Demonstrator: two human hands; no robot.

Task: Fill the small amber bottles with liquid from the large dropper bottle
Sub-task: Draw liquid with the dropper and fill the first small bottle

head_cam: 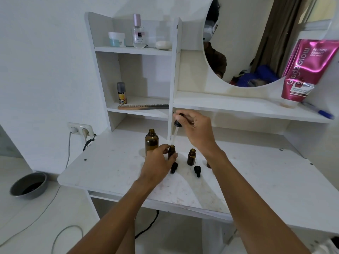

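The large amber bottle [151, 141] stands open on the white desk [110, 173]. Just right of it, my left hand [157, 164] grips a small amber bottle [171, 151] that stands upright. My right hand [197, 132] pinches the black bulb of the dropper [177, 125], its glass tube pointing down with the tip at that small bottle's mouth. A second small amber bottle [191, 157] stands open to the right. Two small black dropper caps [173, 168] [197, 170] lie on the desk in front of the bottles.
Shelves behind the desk hold a comb [143, 106], a spray can [121, 93], a perfume bottle [138, 33] and a jar [116, 39]. A pink tube [304, 74] and a blue pen [322, 112] rest on the right shelf below a mirror. A metal bowl [28, 186] sits on the floor at left.
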